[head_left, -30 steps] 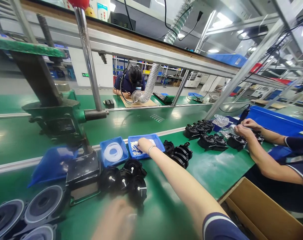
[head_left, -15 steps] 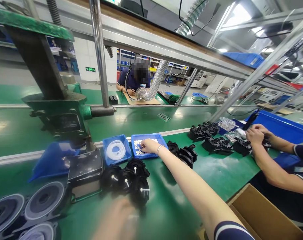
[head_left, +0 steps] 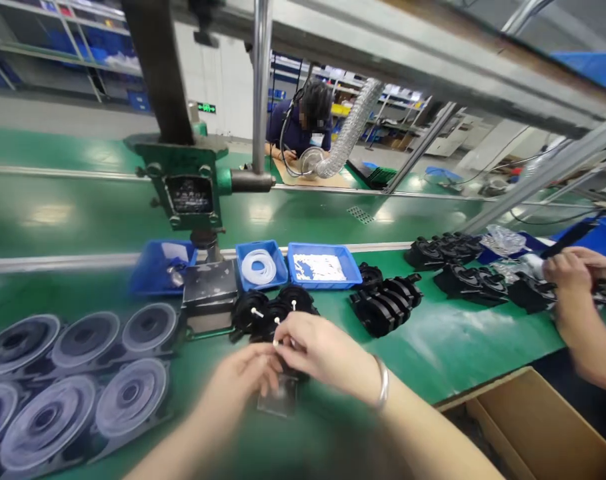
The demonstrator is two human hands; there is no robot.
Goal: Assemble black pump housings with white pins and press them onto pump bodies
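Note:
My right hand [head_left: 310,343], wearing a silver bangle, is closed in a pinch on a small white plastic part [head_left: 277,343]. Fingertips of my left hand [head_left: 245,373] meet it there; this hand is blurred, its fingers curled, and whatever they hold is hidden. Just beyond both hands sits a cluster of round black housings [head_left: 253,310], with white pins [head_left: 293,305] standing up from them. Part of the cluster is covered by my right hand. Behind it are a blue tray [head_left: 353,275] of small white parts and a blue bin [head_left: 241,263] with a coil of white rings [head_left: 259,268].
Grey-rimmed round covers [head_left: 133,393] lie in rows at left, beside a green press [head_left: 187,180] with a dark block [head_left: 210,287]. Black housings [head_left: 387,307] stand right of the trays. A co-worker's hands [head_left: 573,273] work at far right, above a cardboard box [head_left: 543,407].
My right hand has come back from the tray of white parts to in front of the black housings, pinching a small white part. My left hand has risen to meet it. The view has shifted.

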